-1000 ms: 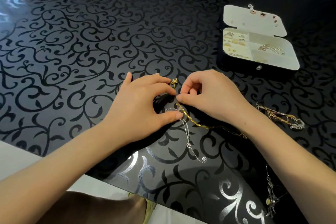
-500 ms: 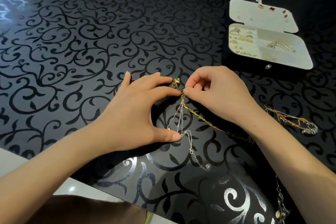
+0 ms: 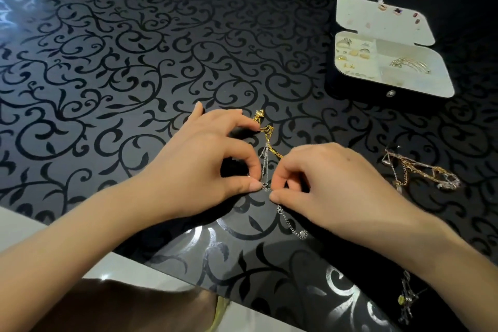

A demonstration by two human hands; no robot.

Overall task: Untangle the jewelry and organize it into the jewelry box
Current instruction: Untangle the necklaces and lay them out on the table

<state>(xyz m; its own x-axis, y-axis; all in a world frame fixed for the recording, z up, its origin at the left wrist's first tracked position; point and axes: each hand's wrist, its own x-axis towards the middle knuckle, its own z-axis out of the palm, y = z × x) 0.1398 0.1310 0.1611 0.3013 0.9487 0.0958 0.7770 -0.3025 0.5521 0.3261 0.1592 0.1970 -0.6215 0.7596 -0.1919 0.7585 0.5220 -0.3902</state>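
While both hands work at the table's (image 3: 134, 62) near edge, the left hand (image 3: 204, 159) pinches the gold chain (image 3: 269, 135) at its top with the forefinger, thumb pressing the silver chain (image 3: 265, 167) lower down. The right hand (image 3: 331, 183) pinches the silver chain between thumb and forefinger. Both chains run lengthwise away from the person, still entwined. The silver tail (image 3: 292, 225) trails toward the near right. The open jewelry box (image 3: 390, 93) sits far right, another tangle (image 3: 420, 172) beside the right wrist. No legible writing appears.
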